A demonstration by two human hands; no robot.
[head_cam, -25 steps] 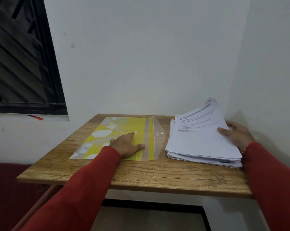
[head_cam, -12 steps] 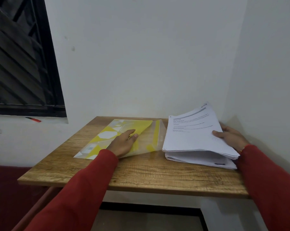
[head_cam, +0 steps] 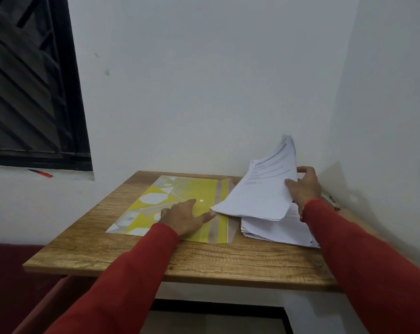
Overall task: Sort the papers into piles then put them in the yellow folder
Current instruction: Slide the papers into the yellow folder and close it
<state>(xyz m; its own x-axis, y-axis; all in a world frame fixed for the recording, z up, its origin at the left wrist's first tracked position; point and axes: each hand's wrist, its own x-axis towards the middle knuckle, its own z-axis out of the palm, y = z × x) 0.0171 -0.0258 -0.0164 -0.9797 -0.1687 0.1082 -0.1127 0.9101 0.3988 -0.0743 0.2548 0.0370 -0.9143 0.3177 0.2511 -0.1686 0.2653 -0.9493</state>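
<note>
The yellow folder (head_cam: 156, 203) lies flat on the wooden table (head_cam: 204, 263), its clear flap open to the right. My left hand (head_cam: 183, 216) rests flat on the folder with fingers spread, the thumb near the flap. My right hand (head_cam: 303, 186) grips a bundle of white printed sheets (head_cam: 257, 194) by the right edge, lifted and tilted, its lower left corner over the folder's flap. The remaining paper stack (head_cam: 276, 230) lies on the table under the lifted bundle.
White walls close the table in at the back and right. A dark barred window (head_cam: 30, 88) is at the upper left, with a red pen (head_cam: 41, 173) on its sill. A small object (head_cam: 333, 201) lies by the right wall behind my right wrist.
My right hand has raised a bundle of sheets off the stack and swung it left over the folder's flap. The left hand went from lifting the folder's edge to lying flat on it.
</note>
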